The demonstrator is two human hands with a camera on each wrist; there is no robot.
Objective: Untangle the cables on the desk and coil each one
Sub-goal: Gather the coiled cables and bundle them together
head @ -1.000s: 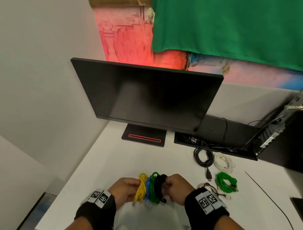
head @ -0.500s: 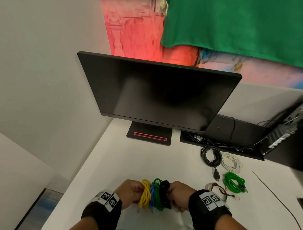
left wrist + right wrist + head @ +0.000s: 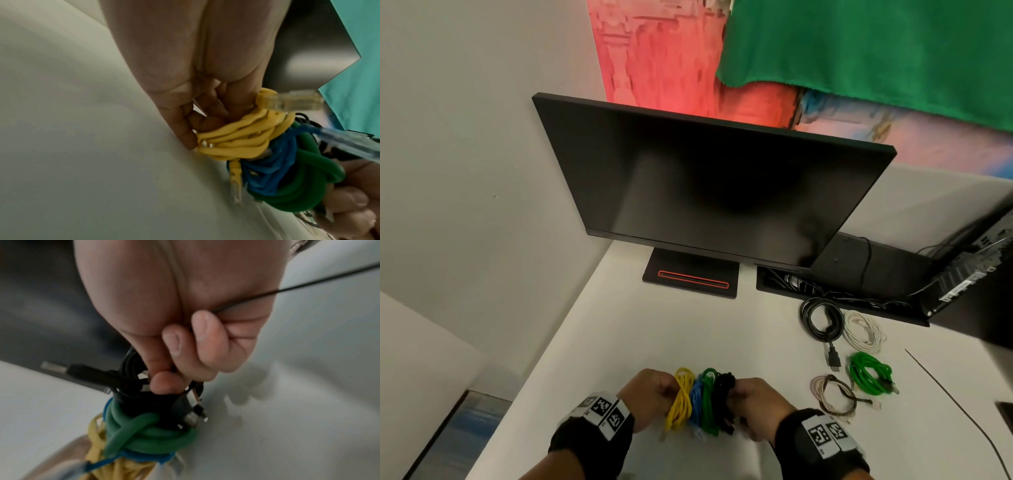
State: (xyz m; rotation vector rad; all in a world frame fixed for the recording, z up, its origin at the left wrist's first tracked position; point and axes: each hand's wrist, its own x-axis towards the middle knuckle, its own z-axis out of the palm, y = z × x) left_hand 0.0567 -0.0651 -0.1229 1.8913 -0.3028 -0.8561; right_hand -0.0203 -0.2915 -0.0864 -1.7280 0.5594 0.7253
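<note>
Your left hand [image 3: 650, 399] and right hand [image 3: 758, 406] are close together over the near edge of the white bench [image 3: 640, 335], squeezing a row of four coiled cables between them. From your left the row runs yellow cable [image 3: 681, 399], blue cable [image 3: 697, 401], dark green cable [image 3: 709, 399], black cable [image 3: 724, 397], each coil pressed against its neighbour.

In the left wrist view your fingers [image 3: 185, 128] are curled against the yellow coil, with a clear plug [image 3: 296, 101] sticking out past them. In the right wrist view your fingertips [image 3: 166, 381] are curled into the black coil, and a black plug with a metal tip [image 3: 74, 369] juts out beside them. Whether the bundle touches the bench or hangs just above it is hard to say from these angles.

To your right on the bench lie four more coils, well apart from your hands: a black coil [image 3: 822, 318] just beside a white coil [image 3: 863, 330], a bright green coil [image 3: 869, 373] nearer you, and a braided brown and beige coil [image 3: 834, 397] beside that. A thin black wire [image 3: 955, 401] crosses the bench further right. A dark monitor [image 3: 705, 192] stands at the back, with an open cable tray [image 3: 839, 294] to its right.
</note>
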